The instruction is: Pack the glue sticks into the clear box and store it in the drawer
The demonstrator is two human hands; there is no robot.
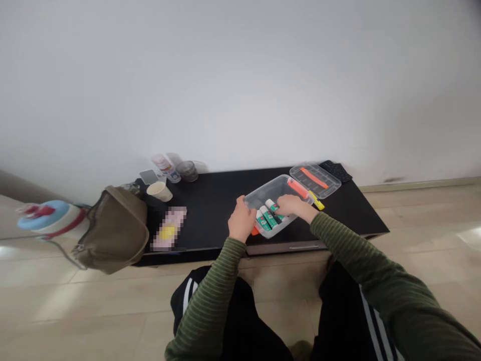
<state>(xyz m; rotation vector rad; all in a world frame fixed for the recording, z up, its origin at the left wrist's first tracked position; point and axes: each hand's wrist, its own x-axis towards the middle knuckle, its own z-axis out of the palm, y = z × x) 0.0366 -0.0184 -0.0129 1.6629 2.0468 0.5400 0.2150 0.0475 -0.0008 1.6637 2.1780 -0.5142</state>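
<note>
A clear plastic box (278, 231) stands on the black cabinet top, with several glue sticks (268, 216) in green and white lying side by side at its left end. My left hand (242, 220) is closed on the box's left end. Reaching into the box, my right hand (294, 206) has its fingers closed at a glue stick (271, 205) with a white cap; its fingertips are partly hidden. Orange (298, 189) and yellow (317, 201) clip handles stick out at the box's right end. Behind it lies the clear lid (315, 180) with an orange strip.
A brown bag (114, 228) rests at the cabinet's left end. Near it are a paper cup (160, 191), a spray can (166, 168), a glass ashtray-like bowl (187, 171) and a blurred pink packet (170, 228). A dark patterned item (337, 171) lies at the back right.
</note>
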